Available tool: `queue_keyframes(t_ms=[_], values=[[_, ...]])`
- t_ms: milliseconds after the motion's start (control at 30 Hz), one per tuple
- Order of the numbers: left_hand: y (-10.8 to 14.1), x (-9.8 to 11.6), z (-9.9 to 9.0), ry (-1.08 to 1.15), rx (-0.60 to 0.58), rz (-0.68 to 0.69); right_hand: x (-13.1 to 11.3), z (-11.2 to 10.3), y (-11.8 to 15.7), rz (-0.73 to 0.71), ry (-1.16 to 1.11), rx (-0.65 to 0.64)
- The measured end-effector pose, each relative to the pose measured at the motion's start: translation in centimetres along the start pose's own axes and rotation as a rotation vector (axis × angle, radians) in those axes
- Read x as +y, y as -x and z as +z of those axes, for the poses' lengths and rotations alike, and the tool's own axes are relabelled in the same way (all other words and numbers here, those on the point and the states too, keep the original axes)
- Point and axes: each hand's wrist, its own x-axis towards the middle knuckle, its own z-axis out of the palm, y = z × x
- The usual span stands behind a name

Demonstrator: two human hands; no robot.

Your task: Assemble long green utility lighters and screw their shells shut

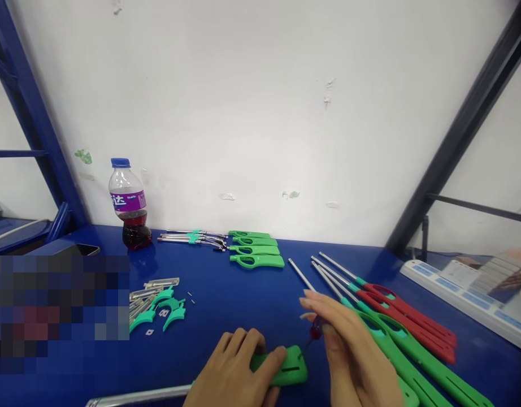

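Observation:
My left hand [233,370] is closed around the green handle of a long-necked lighter [293,366], pressing it to the table. Its silver tube runs out to the left at the bottom edge. In the fingers of my right hand [357,353] is a small screwdriver [315,329] with a dark red handle. The screwdriver's thin shaft points down at a hole near the lighter's butt end. Just right of that hand, partly hidden by it, lie several assembled lighters, green ones [438,359] and red ones [417,319].
Green handle shells [258,261] and metal tubes with wires [192,237] lie by the wall. At left are clear fuel tanks [163,284], teal triggers [176,316] and tiny parts. A drink bottle [133,217], a phone [85,249] and a power strip [468,305] are also there.

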Motion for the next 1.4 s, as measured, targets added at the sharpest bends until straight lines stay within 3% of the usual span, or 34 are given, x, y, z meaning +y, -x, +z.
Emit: queue_keyframes(t_ms=[233,400,633,833,1000,1133,1300,1400], values=[[0.0,0.4,-0.6,0.054,-0.010,-0.036,1.4,-0.8,-0.5,-0.182,-0.045,-0.020],[0.0,0.3,-1.0,0.090,-0.066,-0.024,1.0,-0.9,-0.2,-0.095,-0.027,-0.121],[-0.4,0.4,-1.7,0.113,-0.095,-0.039,1.1,-1.0,-0.5,-0.166,-0.044,-0.084],[-0.6,0.5,-1.8,0.125,-0.100,-0.038,1.1,-1.1,-0.4,-0.143,-0.023,-0.115],[-0.3,0.6,-1.7,0.126,-0.085,-0.030,1.3,-1.3,-0.8,-0.212,0.006,-0.059],[-0.5,0.6,-2.0,0.133,-0.104,-0.038,1.2,-1.4,-0.7,-0.182,0.071,-0.093],[-0.8,0.7,-2.1,0.127,-0.101,-0.034,1.0,-1.3,-0.3,-0.161,-0.024,-0.175],[-0.5,0.7,-2.1,0.120,-0.084,-0.032,1.0,-1.3,-0.4,-0.133,-0.059,-0.140]])
